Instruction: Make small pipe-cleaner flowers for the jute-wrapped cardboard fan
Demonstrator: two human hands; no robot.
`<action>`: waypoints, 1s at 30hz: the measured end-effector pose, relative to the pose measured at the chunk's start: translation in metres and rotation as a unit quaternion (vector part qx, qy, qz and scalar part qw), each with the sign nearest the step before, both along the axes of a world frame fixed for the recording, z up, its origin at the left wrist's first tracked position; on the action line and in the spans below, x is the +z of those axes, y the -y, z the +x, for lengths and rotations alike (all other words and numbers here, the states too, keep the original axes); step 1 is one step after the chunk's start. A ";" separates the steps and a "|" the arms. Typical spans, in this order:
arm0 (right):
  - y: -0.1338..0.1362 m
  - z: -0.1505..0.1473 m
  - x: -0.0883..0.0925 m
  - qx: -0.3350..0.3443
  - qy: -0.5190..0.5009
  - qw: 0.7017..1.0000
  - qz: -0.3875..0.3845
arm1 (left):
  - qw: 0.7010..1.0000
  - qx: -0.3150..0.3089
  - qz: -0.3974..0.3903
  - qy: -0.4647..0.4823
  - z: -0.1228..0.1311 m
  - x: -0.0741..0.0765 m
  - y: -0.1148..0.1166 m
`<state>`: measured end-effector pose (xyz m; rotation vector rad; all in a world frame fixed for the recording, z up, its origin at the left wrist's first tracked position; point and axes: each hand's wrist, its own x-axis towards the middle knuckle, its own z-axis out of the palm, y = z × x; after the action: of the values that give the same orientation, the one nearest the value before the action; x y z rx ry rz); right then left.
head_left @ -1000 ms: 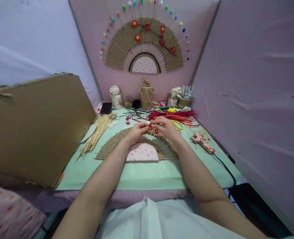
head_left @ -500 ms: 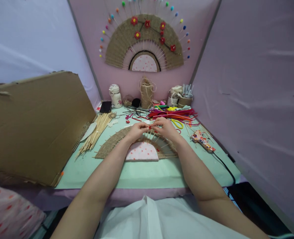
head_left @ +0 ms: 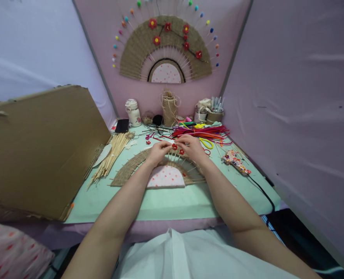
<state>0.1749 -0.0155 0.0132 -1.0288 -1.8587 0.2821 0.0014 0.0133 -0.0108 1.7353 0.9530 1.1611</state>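
My left hand (head_left: 160, 152) and my right hand (head_left: 191, 147) meet over the top edge of a woven twine fan (head_left: 132, 168) lying on the table. Between my closed fingertips is a small red flower (head_left: 174, 147), pinched from both sides. Another red flower (head_left: 181, 152) sits just below it on the fan's woven band. A white half-round piece with pink dots (head_left: 166, 176) forms the fan's lower centre. Bare sticks show between that piece and the band. My right forearm covers the fan's right end.
Thin sticks (head_left: 110, 159) lie on the left beside a large cardboard sheet (head_left: 44, 151). Red pipe cleaners (head_left: 203, 133) and yellow-handled scissors (head_left: 206, 143) are behind my right hand. A patterned glue gun (head_left: 236, 162) with a black cord rests at right. A twine roll (head_left: 169, 108) stands at the back.
My fingers have spread slightly apart around the red flower, so more of it shows. The flower below it is now plainly visible. The whole view has shifted a little.
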 end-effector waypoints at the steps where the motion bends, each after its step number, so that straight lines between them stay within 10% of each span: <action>1: 0.001 -0.001 0.001 -0.006 -0.030 1.000 0.001 | 1.000 0.023 0.014 0.014 0.000 0.001 0.000; 19: 0.004 -0.007 0.003 -0.015 -0.009 0.997 0.069 | 0.991 0.040 0.124 0.029 0.006 0.006 0.006; 23: 0.001 -0.007 0.001 -0.016 -0.094 0.995 0.017 | 0.990 0.024 -0.035 0.135 0.007 0.006 0.006; 30: -0.006 -0.007 -0.006 -0.019 -0.180 0.978 -0.109 | 0.890 -0.088 -0.322 0.312 0.001 0.006 0.006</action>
<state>0.1678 -0.0093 0.0076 -1.0783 -1.5026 0.6184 0.0021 0.0077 -0.0046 0.8109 0.6478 1.0236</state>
